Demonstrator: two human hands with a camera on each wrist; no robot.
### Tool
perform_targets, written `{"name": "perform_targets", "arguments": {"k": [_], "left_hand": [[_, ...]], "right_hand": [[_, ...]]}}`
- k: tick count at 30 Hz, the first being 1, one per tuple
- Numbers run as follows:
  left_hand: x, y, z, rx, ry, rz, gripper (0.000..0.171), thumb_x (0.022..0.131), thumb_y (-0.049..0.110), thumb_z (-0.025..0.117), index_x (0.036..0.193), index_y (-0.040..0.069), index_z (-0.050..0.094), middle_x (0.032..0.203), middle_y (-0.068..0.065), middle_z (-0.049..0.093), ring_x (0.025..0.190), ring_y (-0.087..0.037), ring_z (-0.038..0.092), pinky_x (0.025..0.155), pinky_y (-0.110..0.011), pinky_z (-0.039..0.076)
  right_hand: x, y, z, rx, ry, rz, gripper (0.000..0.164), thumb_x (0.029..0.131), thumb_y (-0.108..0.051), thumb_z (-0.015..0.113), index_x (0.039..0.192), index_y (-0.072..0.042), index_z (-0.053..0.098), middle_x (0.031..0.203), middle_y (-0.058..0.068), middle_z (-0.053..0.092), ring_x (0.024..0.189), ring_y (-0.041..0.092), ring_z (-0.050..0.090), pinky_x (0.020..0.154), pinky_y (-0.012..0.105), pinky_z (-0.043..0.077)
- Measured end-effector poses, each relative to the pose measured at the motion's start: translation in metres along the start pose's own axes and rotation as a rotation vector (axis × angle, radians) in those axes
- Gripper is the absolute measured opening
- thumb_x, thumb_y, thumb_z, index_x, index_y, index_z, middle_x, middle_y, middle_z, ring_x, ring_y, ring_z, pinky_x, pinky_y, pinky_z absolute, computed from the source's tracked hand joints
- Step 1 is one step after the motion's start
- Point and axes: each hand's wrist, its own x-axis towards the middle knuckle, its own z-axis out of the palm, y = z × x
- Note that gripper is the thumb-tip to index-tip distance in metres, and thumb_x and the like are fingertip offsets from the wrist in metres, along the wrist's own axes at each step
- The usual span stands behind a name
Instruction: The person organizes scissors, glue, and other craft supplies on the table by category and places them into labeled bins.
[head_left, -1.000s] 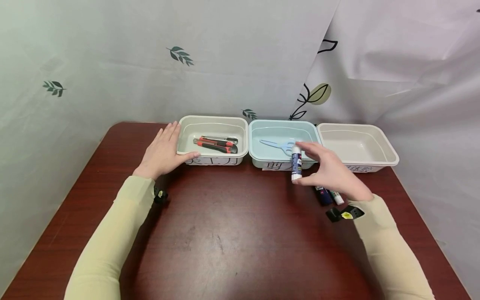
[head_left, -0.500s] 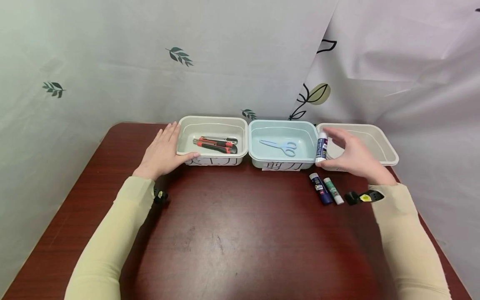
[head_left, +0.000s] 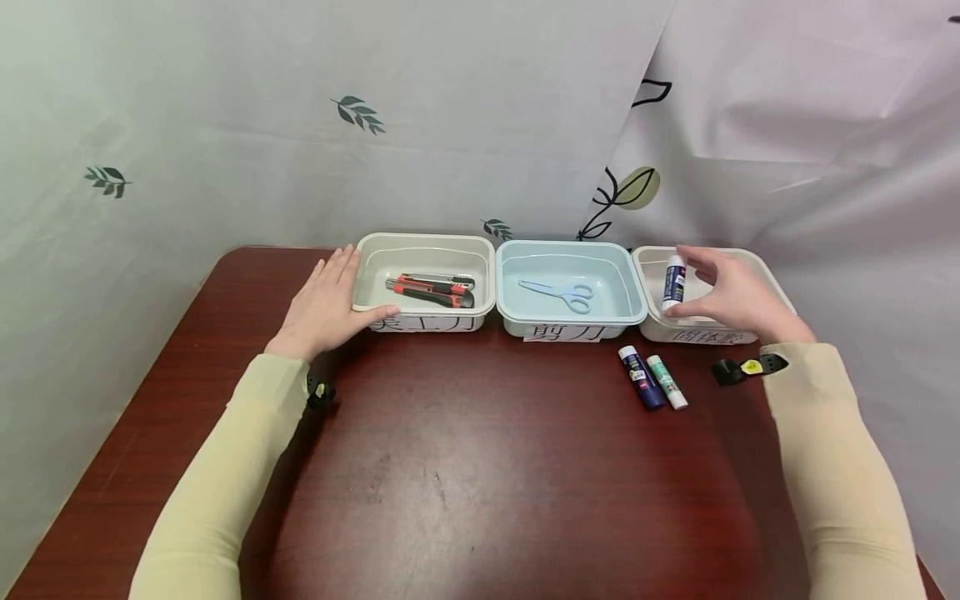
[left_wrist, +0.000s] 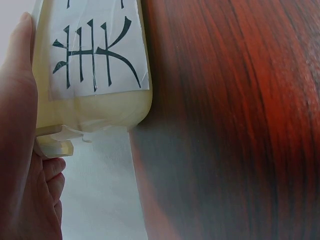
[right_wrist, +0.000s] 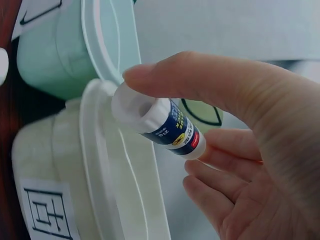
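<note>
A blue-and-white glue stick (head_left: 674, 284) is pinched end to end between the thumb and fingers of my right hand (head_left: 738, 293). It is held over the right cream bin (head_left: 697, 329), and in the right wrist view the glue stick (right_wrist: 172, 127) overlaps the bin's rim. My left hand (head_left: 318, 304) rests against the left corner of the left cream bin (head_left: 480, 317), fingers straight along its side and thumb at the front rim. Several red-and-black utility knives (head_left: 431, 289) lie in that bin. Blue scissors (head_left: 562, 293) lie in the middle light-blue bin (head_left: 510, 317).
On the dark red table (head_left: 450, 458), in front of the right bin, lie a dark blue glue stick (head_left: 641, 379) and a smaller green-and-white glue stick (head_left: 667, 383). Each bin's front carries a handwritten paper label. A patterned curtain (head_left: 450, 125) hangs right behind the row.
My right hand has carried the glue stick rightward, from in front of the light-blue bin to over the right cream bin. The left hand has stayed in place.
</note>
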Motion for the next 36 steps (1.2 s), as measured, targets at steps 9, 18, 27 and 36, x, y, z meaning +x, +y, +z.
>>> {"name": "perform_targets", "arguments": {"k": [9, 18, 27, 36], "left_hand": [[-0.001, 0.0, 0.001, -0.001, 0.003, 0.002, 0.118, 0.088, 0.078, 0.055, 0.16, -0.007, 0.014, 0.166, -0.025, 0.015, 0.154, -0.035, 0.01, 0.124, -0.047, 0.005], [-0.001, 0.001, 0.001, -0.003, 0.006, 0.001, 0.118, 0.088, 0.077, 0.055, 0.16, -0.007, 0.014, 0.165, -0.025, 0.015, 0.154, -0.035, 0.01, 0.124, -0.047, 0.005], [0.0, 0.0, 0.0, -0.007, 0.006, 0.001, 0.118, 0.088, 0.077, 0.056, 0.16, -0.007, 0.014, 0.165, -0.025, 0.015, 0.154, -0.035, 0.01, 0.124, -0.047, 0.004], [0.0, 0.001, -0.001, -0.006, 0.009, 0.002, 0.118, 0.088, 0.077, 0.055, 0.159, -0.007, 0.014, 0.165, -0.025, 0.015, 0.153, -0.035, 0.011, 0.124, -0.048, 0.006]], "right_hand": [[0.009, 0.014, -0.004, -0.063, -0.028, 0.04, 0.099, 0.074, -0.013, 0.092, 0.155, 0.005, 0.036, 0.154, 0.028, 0.04, 0.13, 0.056, 0.045, 0.107, 0.061, 0.039], [0.007, 0.02, -0.002, -0.086, -0.015, 0.036, 0.085, 0.081, -0.007, 0.081, 0.153, 0.007, 0.038, 0.153, 0.03, 0.039, 0.127, 0.061, 0.045, 0.107, 0.063, 0.038], [-0.002, 0.022, -0.004, -0.039, 0.074, 0.021, 0.071, 0.089, -0.016, 0.08, 0.146, 0.009, 0.048, 0.148, 0.03, 0.047, 0.132, 0.054, 0.044, 0.109, 0.058, 0.038], [-0.012, 0.012, -0.003, 0.006, 0.132, 0.012, 0.064, 0.09, -0.019, 0.08, 0.142, 0.008, 0.054, 0.143, 0.027, 0.052, 0.128, 0.052, 0.049, 0.108, 0.047, 0.043]]}}
